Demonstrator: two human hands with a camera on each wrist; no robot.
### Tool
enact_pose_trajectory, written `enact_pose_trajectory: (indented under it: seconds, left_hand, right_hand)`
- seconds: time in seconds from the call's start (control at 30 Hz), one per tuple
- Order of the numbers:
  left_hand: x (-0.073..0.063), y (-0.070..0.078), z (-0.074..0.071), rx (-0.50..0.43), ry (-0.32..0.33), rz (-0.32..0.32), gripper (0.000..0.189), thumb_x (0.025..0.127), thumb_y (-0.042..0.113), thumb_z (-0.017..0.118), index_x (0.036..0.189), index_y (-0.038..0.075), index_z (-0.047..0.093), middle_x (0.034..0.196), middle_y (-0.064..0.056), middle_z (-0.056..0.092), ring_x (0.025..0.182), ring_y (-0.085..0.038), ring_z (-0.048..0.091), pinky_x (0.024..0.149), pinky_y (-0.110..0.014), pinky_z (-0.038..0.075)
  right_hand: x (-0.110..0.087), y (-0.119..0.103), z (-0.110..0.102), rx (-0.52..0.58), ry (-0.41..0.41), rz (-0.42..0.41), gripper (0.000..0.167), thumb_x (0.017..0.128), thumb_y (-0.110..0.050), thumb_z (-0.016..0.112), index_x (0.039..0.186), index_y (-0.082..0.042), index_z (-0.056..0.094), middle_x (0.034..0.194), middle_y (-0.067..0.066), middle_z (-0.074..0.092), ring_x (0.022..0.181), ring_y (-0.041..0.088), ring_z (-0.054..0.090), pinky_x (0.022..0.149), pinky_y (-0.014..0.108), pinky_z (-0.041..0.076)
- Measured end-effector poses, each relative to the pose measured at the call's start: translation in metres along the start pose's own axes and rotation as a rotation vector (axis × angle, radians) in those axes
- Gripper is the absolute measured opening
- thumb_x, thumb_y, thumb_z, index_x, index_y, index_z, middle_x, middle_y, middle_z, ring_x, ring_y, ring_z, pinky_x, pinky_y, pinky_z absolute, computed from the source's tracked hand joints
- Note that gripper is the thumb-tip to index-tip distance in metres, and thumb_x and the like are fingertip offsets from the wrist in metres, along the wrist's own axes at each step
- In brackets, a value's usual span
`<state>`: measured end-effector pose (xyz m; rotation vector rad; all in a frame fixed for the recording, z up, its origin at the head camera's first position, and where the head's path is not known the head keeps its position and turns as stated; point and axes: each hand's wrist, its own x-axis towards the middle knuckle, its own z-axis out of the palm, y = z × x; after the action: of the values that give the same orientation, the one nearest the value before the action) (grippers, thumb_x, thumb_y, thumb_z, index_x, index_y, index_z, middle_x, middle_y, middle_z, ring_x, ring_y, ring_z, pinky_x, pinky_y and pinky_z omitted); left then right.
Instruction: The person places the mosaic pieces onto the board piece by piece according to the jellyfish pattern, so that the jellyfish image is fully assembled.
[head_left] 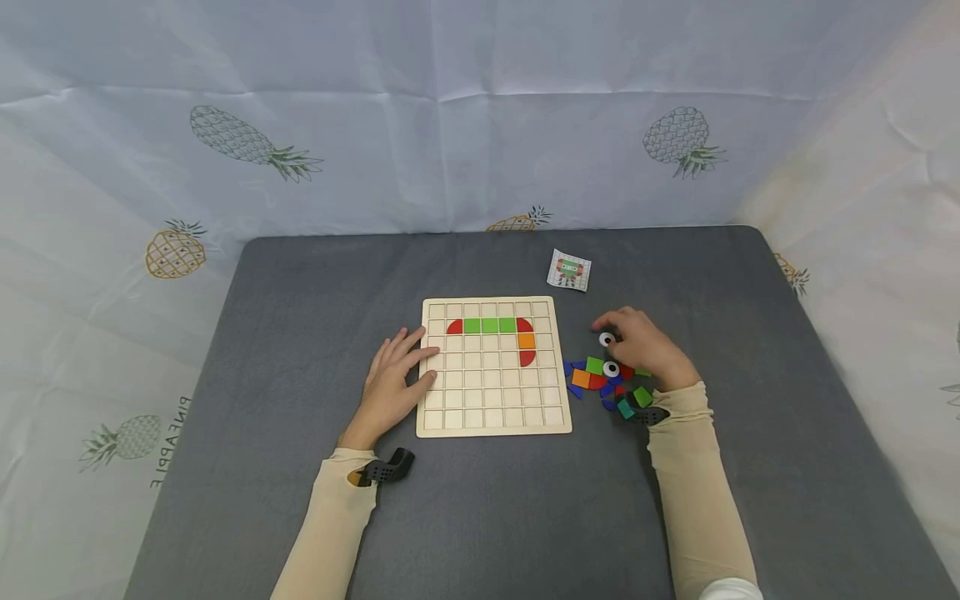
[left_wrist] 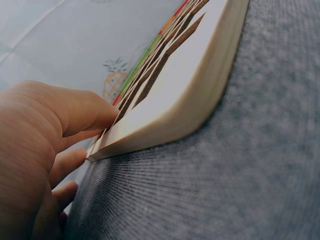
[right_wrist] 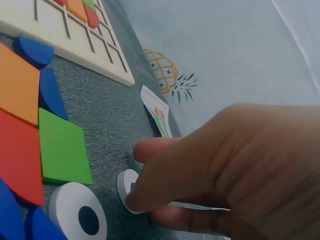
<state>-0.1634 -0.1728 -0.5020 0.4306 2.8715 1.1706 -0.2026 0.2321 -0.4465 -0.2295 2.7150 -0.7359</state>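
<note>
My left hand [head_left: 390, 390] rests at the left edge of a wooden grid board [head_left: 480, 398], fingers spread, with some fingertips on its rim. Red, green and orange pieces [head_left: 489, 326] lie in a row near the board's top, with an orange and a red piece running down its right side. To the right of the board, my right hand [head_left: 647, 343] has its thumb and fingers curled round a white disc with a dark centre [head_left: 606, 339]. In the right wrist view the thumb covers part of this disc [right_wrist: 123, 187]. A second such disc [right_wrist: 77, 212] lies just beside it.
A loose pile of blue, orange, red and green blocks [head_left: 581, 378] lies between the board and my right wrist. Behind it is a small printed pattern card [head_left: 569, 271]. Everything lies on a grey cloth-covered table [head_left: 480, 517], with a pineapple-print curtain [head_left: 420, 150] behind.
</note>
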Motion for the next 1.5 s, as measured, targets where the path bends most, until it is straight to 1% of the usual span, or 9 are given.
enact_pose_trajectory:
  seconds: [0.17, 0.43, 0.67, 0.87, 1.0, 1.17, 1.27, 1.33, 1.5]
  left_hand:
    - [0.000, -0.001, 0.000, 0.000, 0.003, 0.004, 0.037, 0.096, 0.020, 0.068, 0.133, 0.016, 0.068, 0.162, -0.004, 0.041, 0.158, -0.027, 0.021, 0.133, -0.045, 0.004]
    - [0.000, -0.001, 0.001, -0.004, 0.001, 0.006, 0.037, 0.096, 0.020, 0.068, 0.133, 0.015, 0.068, 0.162, -0.005, 0.041, 0.158, -0.027, 0.021, 0.133, -0.046, 0.004]
    - [0.000, -0.001, 0.000, -0.002, 0.000, 0.005, 0.037, 0.096, 0.020, 0.068, 0.133, 0.015, 0.068, 0.162, -0.005, 0.041, 0.158, -0.028, 0.021, 0.133, -0.046, 0.004]
    - [-0.001, -0.001, -0.001, 0.003, 0.005, 0.013, 0.036, 0.096, 0.020, 0.068, 0.132, 0.016, 0.068, 0.162, -0.006, 0.041, 0.158, -0.028, 0.022, 0.133, -0.047, 0.005]
    - [0.000, 0.000, -0.001, 0.001, 0.004, 0.011, 0.037, 0.096, 0.021, 0.069, 0.132, 0.016, 0.068, 0.162, -0.006, 0.041, 0.158, -0.028, 0.021, 0.133, -0.047, 0.005]
    - [0.000, 0.000, -0.001, 0.004, 0.004, 0.006, 0.037, 0.096, 0.021, 0.069, 0.132, 0.016, 0.068, 0.162, -0.005, 0.041, 0.158, -0.028, 0.021, 0.133, -0.047, 0.004]
    - [0.000, 0.000, 0.000, 0.005, -0.001, 0.003, 0.037, 0.096, 0.021, 0.068, 0.133, 0.016, 0.068, 0.163, -0.005, 0.040, 0.158, -0.027, 0.021, 0.133, -0.047, 0.004]
    - [0.000, -0.001, 0.000, 0.002, -0.003, 0.001, 0.037, 0.096, 0.021, 0.068, 0.133, 0.016, 0.068, 0.163, -0.005, 0.040, 0.158, -0.027, 0.021, 0.133, -0.046, 0.004]
    - [0.000, 0.000, -0.001, -0.009, -0.003, -0.002, 0.038, 0.095, 0.020, 0.069, 0.133, 0.016, 0.068, 0.162, -0.005, 0.041, 0.158, -0.027, 0.020, 0.133, -0.047, 0.003]
  right_hand:
    - [0.001, 0.000, 0.003, -0.034, 0.017, 0.019, 0.033, 0.095, 0.001, 0.054, 0.126, 0.002, 0.064, 0.120, 0.024, 0.055, 0.102, 0.035, 0.050, 0.085, 0.051, 0.053]
    - [0.004, -0.004, 0.004, -0.076, 0.033, 0.079, 0.030, 0.100, -0.010, 0.057, 0.128, 0.000, 0.065, 0.120, 0.022, 0.054, 0.103, 0.034, 0.055, 0.089, 0.053, 0.054]
    - [0.007, -0.009, 0.008, -0.086, 0.077, 0.092, 0.029, 0.098, -0.015, 0.064, 0.124, 0.000, 0.064, 0.117, 0.021, 0.056, 0.098, 0.033, 0.058, 0.087, 0.053, 0.055]
    - [0.012, -0.010, 0.015, -0.081, 0.138, 0.092, 0.029, 0.097, -0.019, 0.068, 0.121, -0.002, 0.063, 0.113, 0.019, 0.057, 0.094, 0.032, 0.057, 0.079, 0.049, 0.055]
    - [0.014, -0.015, 0.018, -0.082, 0.149, 0.077, 0.028, 0.097, -0.020, 0.069, 0.119, -0.004, 0.063, 0.109, 0.016, 0.057, 0.089, 0.030, 0.056, 0.071, 0.044, 0.054]
    - [0.015, -0.019, 0.021, -0.051, 0.134, 0.044, 0.024, 0.097, -0.021, 0.069, 0.114, -0.006, 0.063, 0.101, 0.013, 0.057, 0.083, 0.026, 0.054, 0.065, 0.034, 0.046]
    - [0.015, -0.020, 0.021, -0.008, 0.141, 0.036, 0.020, 0.098, -0.021, 0.068, 0.110, -0.006, 0.064, 0.096, 0.011, 0.058, 0.081, 0.025, 0.053, 0.064, 0.032, 0.044]
    - [0.015, -0.021, 0.021, 0.040, 0.155, 0.018, 0.018, 0.099, -0.020, 0.067, 0.110, -0.006, 0.065, 0.095, 0.012, 0.061, 0.082, 0.026, 0.054, 0.067, 0.032, 0.046]
    - [0.014, -0.026, 0.022, 0.169, 0.161, -0.043, 0.019, 0.100, -0.018, 0.064, 0.115, -0.005, 0.067, 0.103, 0.014, 0.067, 0.088, 0.027, 0.056, 0.079, 0.035, 0.052]
